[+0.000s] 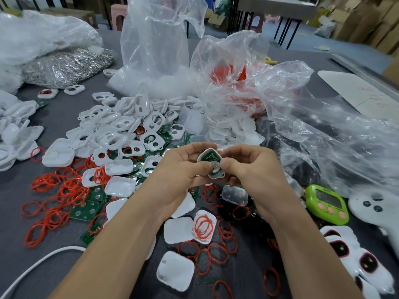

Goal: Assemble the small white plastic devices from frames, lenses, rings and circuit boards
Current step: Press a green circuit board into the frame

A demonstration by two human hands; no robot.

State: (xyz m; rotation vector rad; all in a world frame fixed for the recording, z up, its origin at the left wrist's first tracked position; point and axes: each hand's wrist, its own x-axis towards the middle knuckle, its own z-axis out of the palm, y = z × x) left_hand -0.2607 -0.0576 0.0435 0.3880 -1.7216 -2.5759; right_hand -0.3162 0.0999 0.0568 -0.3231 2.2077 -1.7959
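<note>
Holding one part-built device (211,164) between them, the left hand (183,171) and the right hand (254,169) each pinch it with curled fingers and thumbs; neither has a finger free. The unit is a white frame with a green circuit board seated in it, board side up. A small round metallic part shows between the thumbs, but what it is cannot be told. No back cover is fitted, so this unit is judged mid-assembly.

Finished work: a small cluster of closed devices (354,253) with dark windows lies on the tabletop (13,234), near and to the right of the right hand.

Outstanding: most of the task, judged by the stock. A large heap of empty frames (116,130) lies beyond the left hand. Loose red rings (51,190) and circuit boards (86,210) lie to its left, and white covers (176,270) lie between the forearms.

Containers:
- A clear bag (159,50) beyond the hands holds white parts.
- A second bag (228,52), beyond the right hand, holds red rings.
- A third bag (43,67), far beyond the left hand, holds bright metal pieces.
- One upturned cover (206,213) between the wrists holds several rings.
</note>
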